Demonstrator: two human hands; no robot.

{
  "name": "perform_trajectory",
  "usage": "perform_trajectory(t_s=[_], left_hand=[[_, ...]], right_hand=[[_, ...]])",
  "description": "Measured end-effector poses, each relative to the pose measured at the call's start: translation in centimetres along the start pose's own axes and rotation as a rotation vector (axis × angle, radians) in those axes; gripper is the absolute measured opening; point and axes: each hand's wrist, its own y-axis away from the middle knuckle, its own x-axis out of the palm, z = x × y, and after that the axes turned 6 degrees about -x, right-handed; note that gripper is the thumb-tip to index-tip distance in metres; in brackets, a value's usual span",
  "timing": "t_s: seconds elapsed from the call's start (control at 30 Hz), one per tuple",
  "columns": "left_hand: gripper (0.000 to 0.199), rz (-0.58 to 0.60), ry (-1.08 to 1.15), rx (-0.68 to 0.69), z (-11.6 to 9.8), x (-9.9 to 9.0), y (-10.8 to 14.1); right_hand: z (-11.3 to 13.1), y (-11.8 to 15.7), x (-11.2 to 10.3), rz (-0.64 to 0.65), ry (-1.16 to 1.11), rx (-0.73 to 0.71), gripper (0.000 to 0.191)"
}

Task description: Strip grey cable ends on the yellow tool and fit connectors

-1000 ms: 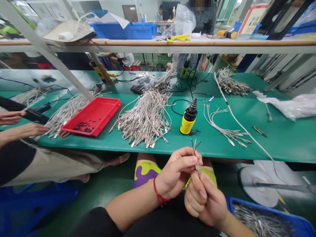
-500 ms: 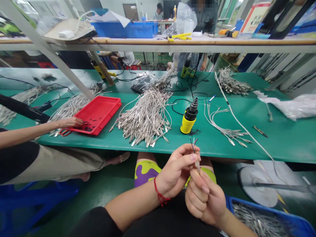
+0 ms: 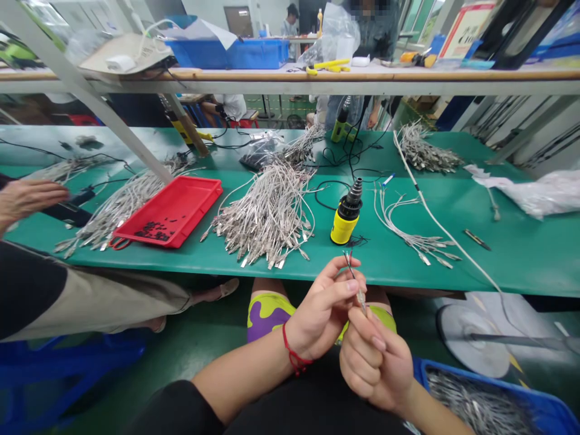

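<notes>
A light, flexible cable (image 3: pixel 359 296) is held over the front edge of the green workbench (image 3: pixel 453 269), pinched closely by the left hand (image 3: pixel 324 311) and right hand (image 3: pixel 374 362). The stripped wires (image 3: pixel 350 261) appear delicate; hold should be taken at the stiffer metal plug (image 3: pixel 361 301).

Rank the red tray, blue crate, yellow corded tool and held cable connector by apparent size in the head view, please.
The red tray and blue crate look too alike to rank; then yellow corded tool; then held cable connector.
</notes>
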Motion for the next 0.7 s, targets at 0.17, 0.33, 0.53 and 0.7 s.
perform_trajectory(t_s=[0.17,0.33,0.53,0.7], left_hand=[[0.030,-0.016,0.028,0.018,0.1,0.1,0.1],[0.027,-0.061,-0.015,0.069,0.1,0.0,0.1],[0.029,-0.064,-0.064,0.099,-0.5,0.0,0.4],[0.029,-0.028,-0.094,0.073,-1.1,0.0,0.7]], right_hand=[[-0.2,-0.1,-0.1,0.021,-0.014,-0.004,0.039],[-0.4,-0.1,-0.4,-0.009,0.008,-0.022,0.041],[-0.6,-0.2,-0.3,-0.171,0.250,-0.132,0.035],[-0.7,-0.5,-0.2,-0.223,0.380,-0.181,0.028]])
